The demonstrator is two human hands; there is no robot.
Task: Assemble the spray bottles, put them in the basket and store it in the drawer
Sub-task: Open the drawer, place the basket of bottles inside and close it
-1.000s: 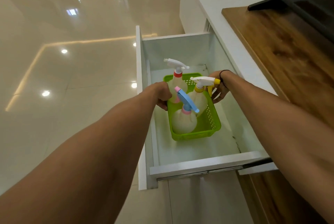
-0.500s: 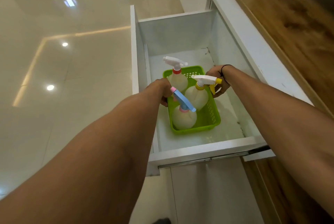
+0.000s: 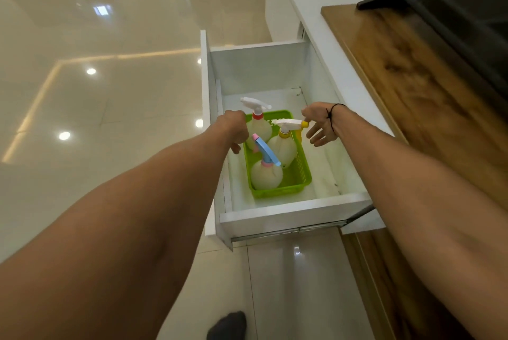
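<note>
A person's left hand (image 3: 235, 131), fingers curled loosely and holding nothing, hovers at the left rim of a lime-green perforated plastic basket (image 3: 298, 175) resting on the floor of an open white drawer (image 3: 291, 217). Three translucent round spray bottles stand inside it: one red-collared (image 3: 258, 128), one blue-triggered (image 3: 266, 173), one yellow-collared (image 3: 283, 147). Just right of the basket, the right hand (image 3: 320, 126) hangs with fingers spread open, beside a wood-grain worktop (image 3: 412, 78).

both hands (image 3: 235, 131) (image 3: 320, 126) empty, fingers loose
</note>
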